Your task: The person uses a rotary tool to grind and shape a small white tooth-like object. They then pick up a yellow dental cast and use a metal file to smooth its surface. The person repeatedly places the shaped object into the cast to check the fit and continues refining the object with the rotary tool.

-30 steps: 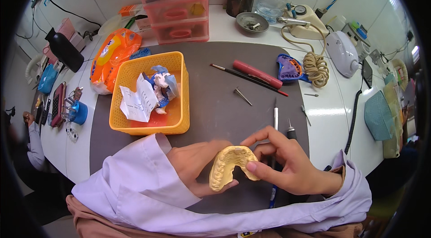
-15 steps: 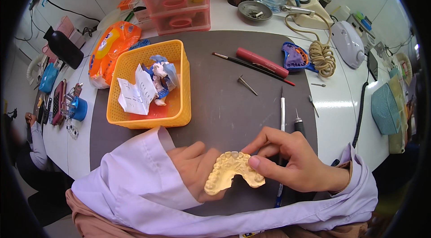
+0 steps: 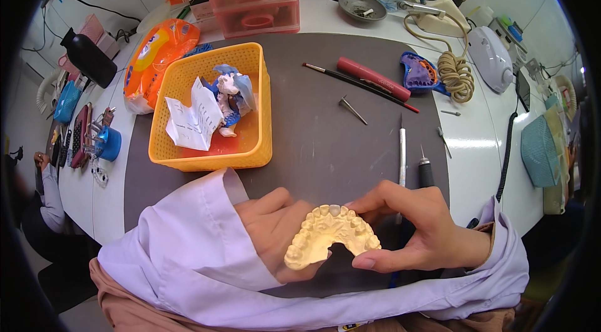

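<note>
A pale yellow dental cast (image 3: 332,225), horseshoe-shaped with its row of teeth facing up, is held in front of me over the grey mat. One front tooth (image 3: 335,210) is a translucent greyish white, unlike the others. My left hand (image 3: 272,232) grips the cast from its left side and beneath; some fingers are hidden under it. On the other side, my right hand (image 3: 413,229) has its forefinger by the front teeth and its thumb against the right rear end. A metal-handled carving tool (image 3: 402,157) and a dark-handled pointed tool (image 3: 426,172) lie beyond that hand.
A yellow basket (image 3: 266,125) with crumpled paper and blue-white scraps stands at the left. On the grey mat (image 3: 313,163) lie a brush (image 3: 350,85), a red tube (image 3: 374,78), a metal screw (image 3: 352,110) and a blue impression tray (image 3: 421,72). A corded handpiece (image 3: 422,10) rests farther back.
My right thumb has moved from the cast's upper right teeth down to its rear end, so more teeth show. The view has shifted slightly, and the cast looks tilted a little differently.
</note>
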Demonstrator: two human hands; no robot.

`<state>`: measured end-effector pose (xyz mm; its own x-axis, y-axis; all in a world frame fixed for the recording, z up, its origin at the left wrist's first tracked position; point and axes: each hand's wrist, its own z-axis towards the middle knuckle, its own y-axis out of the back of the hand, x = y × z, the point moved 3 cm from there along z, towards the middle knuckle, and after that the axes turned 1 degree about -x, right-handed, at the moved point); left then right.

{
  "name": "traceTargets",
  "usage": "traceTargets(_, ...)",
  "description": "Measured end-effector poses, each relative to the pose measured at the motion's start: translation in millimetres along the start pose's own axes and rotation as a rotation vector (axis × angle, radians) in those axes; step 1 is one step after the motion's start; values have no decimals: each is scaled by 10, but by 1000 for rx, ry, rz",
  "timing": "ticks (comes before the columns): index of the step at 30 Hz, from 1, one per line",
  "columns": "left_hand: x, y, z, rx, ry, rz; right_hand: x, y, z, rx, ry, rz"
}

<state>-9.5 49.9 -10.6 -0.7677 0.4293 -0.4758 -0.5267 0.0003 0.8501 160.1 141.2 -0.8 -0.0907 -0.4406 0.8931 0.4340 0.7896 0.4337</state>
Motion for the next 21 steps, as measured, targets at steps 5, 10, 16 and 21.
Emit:
traceTargets(5,-23,51,-11,-24,20,-48,10,-23,-4,-34,76,21)
traceTargets(10,0,35,-20,9,112,-201,11,-17,-10,-47,73,9)
traceTargets(16,79,-36,-40,-72,161,-353,-16,-10,5,-52,-66,197)
traceTargets(21,41,31,-10,-4,285,-524,-43,6,16,-25,-305,591)
